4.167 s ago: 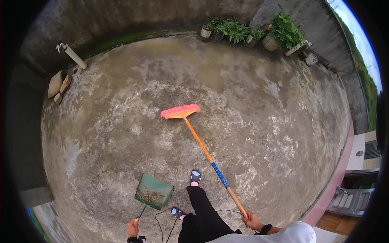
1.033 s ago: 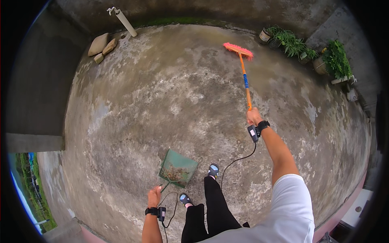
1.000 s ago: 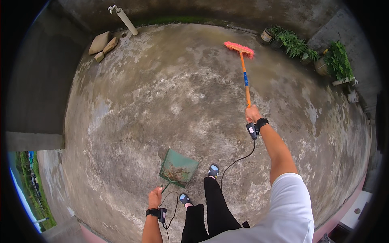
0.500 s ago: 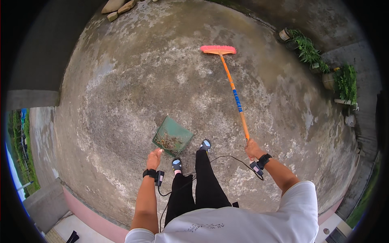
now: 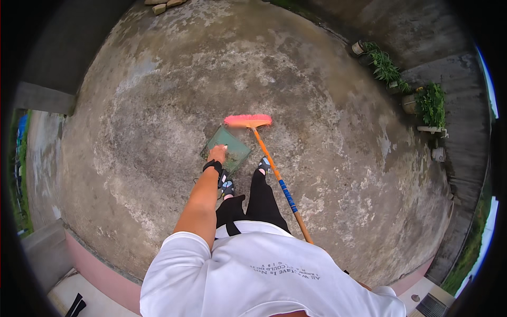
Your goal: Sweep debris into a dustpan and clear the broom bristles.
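My left hand [image 5: 217, 154] is over the green dustpan [image 5: 237, 153], fingers curled closed. A small pale spot shows at the fingertips; what they hold, if anything, I cannot make out. Hand and wrist cover part of the pan and its debris. The broom [image 5: 265, 150] has an orange head with pink bristles, at the pan's far edge; I cannot tell whether they touch. Its orange stick, with a blue wrapped band, slants toward my right side and vanishes behind my white shirt. My right hand is hidden there.
My shoes stand just below the dustpan, on stained concrete [image 5: 327, 174]. Potted plants [image 5: 388, 66] line the wall on the right. Stones [image 5: 159, 8] lie at the far left. A pink-edged step [image 5: 100, 269] runs along the near left side.
My body leans further forward. The left hand has reached over the dustpan. The broom head has come nearer, up to the pan, and my right hand has gone out of sight.
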`<state>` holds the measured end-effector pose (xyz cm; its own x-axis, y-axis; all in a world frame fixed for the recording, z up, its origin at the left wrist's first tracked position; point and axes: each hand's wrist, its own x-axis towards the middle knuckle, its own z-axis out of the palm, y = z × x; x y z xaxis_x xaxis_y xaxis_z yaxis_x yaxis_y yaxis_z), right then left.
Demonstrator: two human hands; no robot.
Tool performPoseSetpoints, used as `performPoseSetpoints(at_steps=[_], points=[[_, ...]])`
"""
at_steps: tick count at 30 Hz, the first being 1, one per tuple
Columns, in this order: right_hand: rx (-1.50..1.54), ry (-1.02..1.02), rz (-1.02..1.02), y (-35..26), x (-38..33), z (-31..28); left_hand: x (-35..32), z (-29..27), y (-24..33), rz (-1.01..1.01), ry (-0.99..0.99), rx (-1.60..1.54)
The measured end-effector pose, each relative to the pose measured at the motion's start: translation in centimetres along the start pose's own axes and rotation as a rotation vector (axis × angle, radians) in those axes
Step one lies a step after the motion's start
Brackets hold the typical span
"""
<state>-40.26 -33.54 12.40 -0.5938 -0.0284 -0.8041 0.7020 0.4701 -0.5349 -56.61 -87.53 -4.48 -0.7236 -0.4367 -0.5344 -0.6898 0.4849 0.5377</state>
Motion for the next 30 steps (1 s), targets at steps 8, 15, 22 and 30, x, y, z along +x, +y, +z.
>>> performPoseSetpoints(at_steps=[8,15,22,30], points=[[-0.53,-0.006,-0.073,-13.6,3.4,9.8,-1.8,-2.9,-0.7,0.015,-0.098,-0.052],[-0.846,-0.089,0.133,-7.5,0.1,12.0,-3.5,-0.6,-2.7,0.113,-0.147,0.156],[-0.586,0.046,0.117,-2.3,-9.3,11.4,1.7,1.3,-6.7,0.142,0.026,0.255],[-0.54,0.237,-0.177,-4.5,0.4,9.9,0.3,0.5,-9.4,0.419,0.066,0.195]])
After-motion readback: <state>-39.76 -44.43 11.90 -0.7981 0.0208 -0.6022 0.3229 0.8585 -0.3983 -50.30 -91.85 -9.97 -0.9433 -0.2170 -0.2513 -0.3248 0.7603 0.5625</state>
